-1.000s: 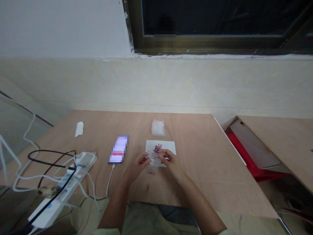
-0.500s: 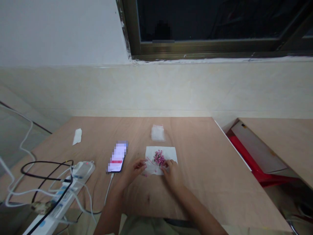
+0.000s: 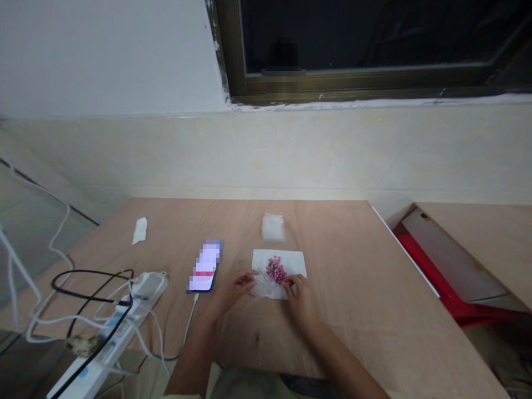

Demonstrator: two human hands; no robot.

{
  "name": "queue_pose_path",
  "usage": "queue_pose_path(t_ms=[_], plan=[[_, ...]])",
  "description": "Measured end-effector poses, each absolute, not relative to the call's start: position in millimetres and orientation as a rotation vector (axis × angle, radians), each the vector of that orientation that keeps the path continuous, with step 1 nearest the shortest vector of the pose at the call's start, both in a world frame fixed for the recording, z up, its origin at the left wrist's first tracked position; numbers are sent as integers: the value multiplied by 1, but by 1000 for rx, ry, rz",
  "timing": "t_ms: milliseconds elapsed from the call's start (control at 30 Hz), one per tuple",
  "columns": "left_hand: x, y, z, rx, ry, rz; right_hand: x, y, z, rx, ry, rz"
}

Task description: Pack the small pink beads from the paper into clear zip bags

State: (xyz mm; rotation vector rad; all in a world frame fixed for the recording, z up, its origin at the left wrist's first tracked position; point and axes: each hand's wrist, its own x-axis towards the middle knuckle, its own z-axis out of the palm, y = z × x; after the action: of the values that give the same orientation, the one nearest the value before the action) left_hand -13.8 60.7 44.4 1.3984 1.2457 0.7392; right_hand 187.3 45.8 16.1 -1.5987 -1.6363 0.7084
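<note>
Pink beads [image 3: 276, 269] lie in a small pile on a white sheet of paper [image 3: 297, 258]. In front of the pile is a small clear zip bag [image 3: 266, 284], with a thin red line along its opening. My left hand [image 3: 239, 285] has its fingers closed at the bag's left side, by that red line. My right hand [image 3: 300, 291] is closed in a pinch at the pile's lower right edge. What its fingertips hold is too small to make out.
Behind the paper lies a stack of clear bags [image 3: 273, 227]. A phone [image 3: 204, 267] on a charging cable is to the left. A power strip [image 3: 145, 285] with tangled cables occupies the left front, and a white scrap [image 3: 140, 230] lies farther back. A red stool [image 3: 453, 305] stands right of the table.
The whole view has shifted slightly, so everything sits a little farther right. Both hands stay at the paper, and the bag's red line has moved slightly nearer the beads.
</note>
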Motion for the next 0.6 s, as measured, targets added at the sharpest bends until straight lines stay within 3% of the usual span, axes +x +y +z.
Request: queue_pose_path(t_ms=[267,600], plan=[[-3,52,55,1409,1227,768,177,53,76,-1323,-1648,846],[0,60,62,1373,1166,878,179,55,80,-1277,-1824,886]])
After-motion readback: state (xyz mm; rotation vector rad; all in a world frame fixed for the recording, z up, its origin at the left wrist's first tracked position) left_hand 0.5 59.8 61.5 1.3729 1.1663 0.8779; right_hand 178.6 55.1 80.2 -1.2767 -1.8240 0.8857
